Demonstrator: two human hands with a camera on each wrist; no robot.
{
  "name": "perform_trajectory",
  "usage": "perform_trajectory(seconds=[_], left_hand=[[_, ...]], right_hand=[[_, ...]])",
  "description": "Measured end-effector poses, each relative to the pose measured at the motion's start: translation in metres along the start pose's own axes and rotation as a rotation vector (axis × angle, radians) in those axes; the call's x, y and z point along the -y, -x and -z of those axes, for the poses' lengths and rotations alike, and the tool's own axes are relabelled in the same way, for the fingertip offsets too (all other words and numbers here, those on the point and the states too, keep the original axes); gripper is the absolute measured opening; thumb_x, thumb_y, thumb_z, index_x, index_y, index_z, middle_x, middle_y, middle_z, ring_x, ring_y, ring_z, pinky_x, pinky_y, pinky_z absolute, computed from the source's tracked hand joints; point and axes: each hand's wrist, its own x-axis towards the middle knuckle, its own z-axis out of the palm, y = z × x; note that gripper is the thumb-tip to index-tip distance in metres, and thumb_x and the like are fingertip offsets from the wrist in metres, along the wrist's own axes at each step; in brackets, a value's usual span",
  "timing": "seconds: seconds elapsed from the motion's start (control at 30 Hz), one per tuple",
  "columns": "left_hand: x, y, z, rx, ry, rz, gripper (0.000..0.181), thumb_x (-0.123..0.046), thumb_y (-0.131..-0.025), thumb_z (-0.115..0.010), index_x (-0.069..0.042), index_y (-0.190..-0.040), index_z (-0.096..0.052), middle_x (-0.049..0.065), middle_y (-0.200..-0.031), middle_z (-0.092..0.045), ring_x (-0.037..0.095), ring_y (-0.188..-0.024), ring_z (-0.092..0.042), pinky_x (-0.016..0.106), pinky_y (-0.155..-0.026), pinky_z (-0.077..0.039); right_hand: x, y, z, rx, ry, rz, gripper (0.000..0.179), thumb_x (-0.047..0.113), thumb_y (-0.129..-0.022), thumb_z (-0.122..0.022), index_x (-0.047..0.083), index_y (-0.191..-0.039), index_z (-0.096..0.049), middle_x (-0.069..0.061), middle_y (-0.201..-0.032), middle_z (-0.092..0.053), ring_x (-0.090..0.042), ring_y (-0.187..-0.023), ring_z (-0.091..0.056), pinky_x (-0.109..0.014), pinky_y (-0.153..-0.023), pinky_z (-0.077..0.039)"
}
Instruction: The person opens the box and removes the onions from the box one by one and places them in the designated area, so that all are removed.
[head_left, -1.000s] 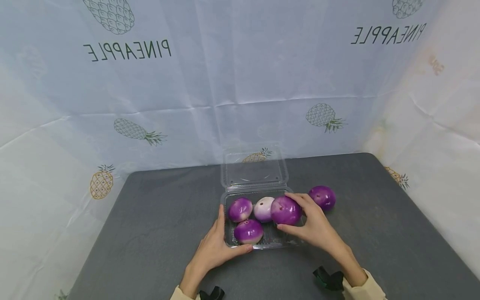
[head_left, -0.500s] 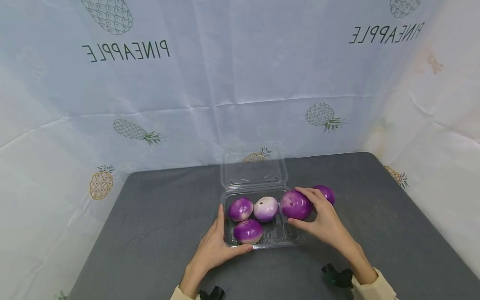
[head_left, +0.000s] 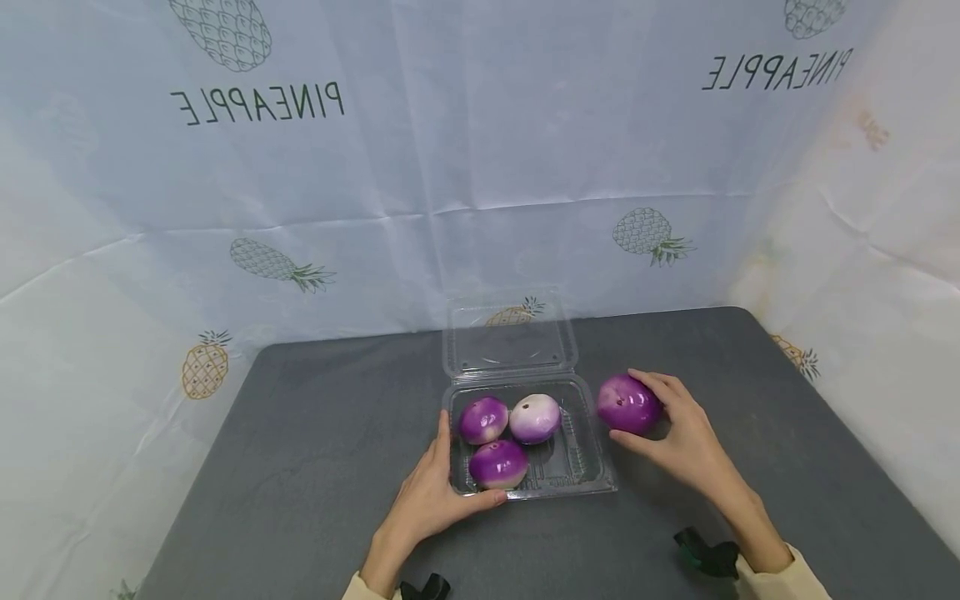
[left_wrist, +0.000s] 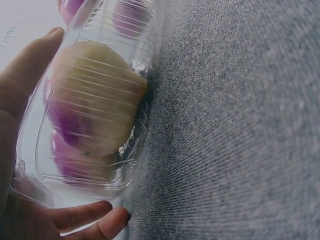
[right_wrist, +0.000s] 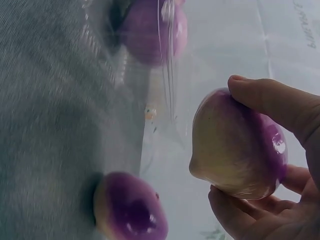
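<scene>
My right hand point(head_left: 686, 437) holds a glossy purple-and-cream turnip point(head_left: 628, 404) between thumb and fingers, just right of the clear plastic box point(head_left: 606, 483). In the right wrist view the turnip's cream underside and pointed tip show. Three similar turnips lie in the box: one at back left point(head_left: 482, 419), a paler one point(head_left: 536, 418) beside it, one in front point(head_left: 498, 464). My left hand point(head_left: 427, 492) rests at the box's front left corner, fingers straight along the left side and thumb along the front rim.
Another turnip point(right_wrist: 131, 207) sits on the dark grey table point(head_left: 337, 467), hidden in the head view behind the held one. The box's hinged lid point(head_left: 510, 337) stands up at the back. A white pineapple-print cloth point(head_left: 510, 150) hangs behind the table.
My right hand has carried its turnip rightward, from over the box to beyond its right rim, and it now covers the turnip on the table. My left hand and the box have stayed put.
</scene>
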Motion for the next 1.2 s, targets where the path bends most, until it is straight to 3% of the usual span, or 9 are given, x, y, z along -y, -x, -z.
perform_trajectory(seconds=[0.07, 0.17, 0.4, 0.6, 0.73, 0.8, 0.9, 1.0, 1.2], left_hand=[[0.000, 0.000, 0.000, 0.000, 0.000, 0.000, 0.143, -0.080, -0.064, -0.079, -0.017, -0.166, -0.001, 0.020, -0.166, -0.031, 0.044, -0.149, -0.038, 0.069, -0.110, -0.041], [0.000, 0.000, 0.000, -0.001, 0.002, -0.002, 0.143, -0.080, -0.064, -0.079, -0.017, -0.166, -0.001, 0.020, -0.166, -0.031, 0.043, -0.149, -0.038, 0.069, -0.110, -0.041], [0.000, 0.000, -0.001, -0.003, 0.008, -0.002, 0.143, -0.080, -0.064, -0.079, -0.017, -0.166, -0.001, 0.020, -0.167, -0.031, 0.044, -0.150, -0.038, 0.069, -0.110, -0.040], [0.001, 0.000, -0.001, -0.007, 0.007, -0.006, 0.144, -0.081, -0.063, -0.079, -0.017, -0.166, -0.001, 0.020, -0.166, -0.032, 0.043, -0.149, -0.039, 0.068, -0.110, -0.041], [0.000, 0.000, 0.000, -0.007, 0.007, -0.005, 0.143, -0.080, -0.063, -0.079, -0.018, -0.166, -0.001, 0.020, -0.166, -0.032, 0.043, -0.149, -0.039, 0.068, -0.110, -0.041], [0.000, 0.000, 0.000, -0.007, 0.008, -0.002, 0.143, -0.080, -0.063, -0.079, -0.018, -0.166, -0.001, 0.020, -0.166, -0.032, 0.043, -0.149, -0.039, 0.069, -0.109, -0.041], [0.000, 0.001, 0.000, -0.008, 0.008, -0.001, 0.143, -0.080, -0.063, -0.079, -0.018, -0.166, -0.001, 0.020, -0.166, -0.032, 0.044, -0.149, -0.040, 0.069, -0.109, -0.041], [0.000, 0.001, 0.000, -0.009, 0.007, -0.004, 0.144, -0.080, -0.063, -0.079, -0.018, -0.166, -0.001, 0.020, -0.166, -0.031, 0.043, -0.149, -0.039, 0.069, -0.109, -0.041], [0.000, 0.001, -0.001, -0.009, 0.010, -0.007, 0.143, -0.080, -0.063, -0.079, -0.018, -0.166, -0.001, 0.019, -0.167, -0.030, 0.042, -0.150, -0.038, 0.068, -0.110, -0.040]], right_hand=[[-0.005, 0.001, 0.004, -0.006, -0.003, -0.002, 0.082, 0.012, -0.066, -0.096, 0.000, -0.138, -0.058, -0.021, -0.128, -0.058, -0.040, -0.110, -0.064, -0.019, -0.089, -0.057], [-0.014, 0.002, 0.009, -0.025, -0.003, -0.001, 0.083, 0.012, -0.066, -0.096, 0.001, -0.139, -0.058, -0.021, -0.129, -0.057, -0.037, -0.111, -0.062, 0.005, -0.086, -0.034], [-0.034, 0.004, 0.024, -0.072, 0.044, -0.021, 0.082, 0.011, -0.065, -0.096, 0.001, -0.138, -0.059, -0.022, -0.129, -0.057, -0.011, -0.109, -0.052, 0.009, -0.084, -0.031], [-0.048, 0.004, 0.034, -0.089, 0.064, -0.025, 0.082, 0.007, -0.065, -0.095, -0.003, -0.137, -0.057, -0.027, -0.129, -0.055, -0.040, -0.106, -0.058, 0.008, -0.080, -0.028], [-0.058, 0.003, 0.038, -0.096, 0.074, -0.028, 0.082, 0.005, -0.065, -0.094, -0.005, -0.137, -0.056, -0.030, -0.129, -0.054, -0.048, -0.108, -0.058, 0.007, -0.080, -0.026], [-0.063, 0.002, 0.039, -0.093, 0.086, -0.037, 0.082, 0.004, -0.065, -0.094, -0.006, -0.137, -0.056, -0.030, -0.129, -0.053, -0.049, -0.109, -0.058, 0.000, -0.081, -0.037], [-0.069, 0.002, 0.040, -0.080, 0.101, -0.059, 0.083, 0.004, -0.066, -0.093, -0.006, -0.139, -0.054, -0.033, -0.131, -0.050, -0.052, -0.111, -0.055, -0.035, -0.085, -0.057], [-0.074, 0.002, 0.041, -0.066, 0.108, -0.091, 0.084, 0.006, -0.069, -0.092, -0.006, -0.141, -0.052, -0.036, -0.133, -0.046, -0.054, -0.112, -0.051, -0.073, -0.080, -0.048], [-0.079, 0.002, 0.043, -0.067, 0.119, -0.146, 0.084, 0.007, -0.072, -0.090, -0.005, -0.144, -0.049, -0.038, -0.133, -0.042, -0.054, -0.114, -0.047, -0.075, -0.082, -0.044]])
